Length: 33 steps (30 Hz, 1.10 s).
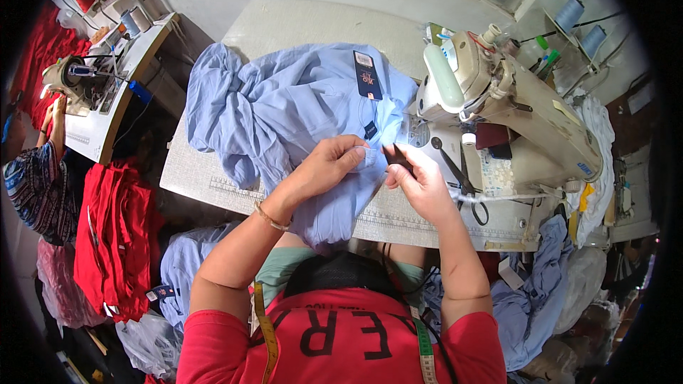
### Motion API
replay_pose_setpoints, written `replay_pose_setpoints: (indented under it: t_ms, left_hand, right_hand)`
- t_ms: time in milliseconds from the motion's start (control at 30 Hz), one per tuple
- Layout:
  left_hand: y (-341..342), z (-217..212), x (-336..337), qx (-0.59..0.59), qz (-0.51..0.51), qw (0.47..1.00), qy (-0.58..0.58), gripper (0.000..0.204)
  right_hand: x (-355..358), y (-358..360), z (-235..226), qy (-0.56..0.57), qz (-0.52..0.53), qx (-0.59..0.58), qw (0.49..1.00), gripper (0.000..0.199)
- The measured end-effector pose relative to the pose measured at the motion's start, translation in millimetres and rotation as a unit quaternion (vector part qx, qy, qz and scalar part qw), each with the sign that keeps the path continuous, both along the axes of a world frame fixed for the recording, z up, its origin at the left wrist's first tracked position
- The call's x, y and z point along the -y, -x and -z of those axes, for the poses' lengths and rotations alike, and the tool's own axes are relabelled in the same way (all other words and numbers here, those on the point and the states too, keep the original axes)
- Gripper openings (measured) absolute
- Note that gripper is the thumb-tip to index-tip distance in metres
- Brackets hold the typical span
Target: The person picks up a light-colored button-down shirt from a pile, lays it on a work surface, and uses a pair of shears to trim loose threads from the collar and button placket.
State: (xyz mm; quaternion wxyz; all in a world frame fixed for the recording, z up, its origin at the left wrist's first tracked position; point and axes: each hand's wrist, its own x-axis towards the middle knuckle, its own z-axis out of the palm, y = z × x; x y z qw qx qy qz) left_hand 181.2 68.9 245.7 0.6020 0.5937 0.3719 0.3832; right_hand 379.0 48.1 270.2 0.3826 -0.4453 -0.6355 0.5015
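Note:
A light blue garment (284,92) lies bunched over the sewing table and hangs down its front edge. My left hand (333,165) pinches a piece of its cloth between thumb and fingers. Close beside it, my right hand (421,183) is closed around small dark thread snips (398,156), their points toward the pinched cloth. A dark hang tag (367,75) rests on the garment, and a small navy label (371,130) shows near my left fingers. Dark-handled scissors (459,171) lie on the table to the right of my right hand.
An industrial sewing machine (526,107) stands at the right, with blue thread cones (569,14) behind it. To the left is another machine (67,75), where a co-worker's arm (53,128) reaches in. Red garments (117,235) and more blue cloth (530,299) hang or lie around the table.

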Motion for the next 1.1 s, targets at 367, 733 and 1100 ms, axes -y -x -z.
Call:
replay_pose_setpoints:
  t_ms: [367,733,1100]
  left_hand:
    - [0.0,-0.5,0.6,-0.034,-0.015,0.999,-0.029,0.021]
    - [0.0,-1.3,1.4,-0.036,-0.018,0.998,-0.04,0.021]
    - [-0.2,1.1,1.7,-0.038,-0.024,0.998,-0.046,0.021]
  right_hand:
    - [8.2,12.3,-5.7,-0.032,0.021,0.089,0.995,0.02]
    - [8.3,13.8,-2.8,-0.015,0.022,0.065,0.998,0.019]
    - [7.9,14.6,-2.1,0.004,0.018,0.057,0.998,0.019]
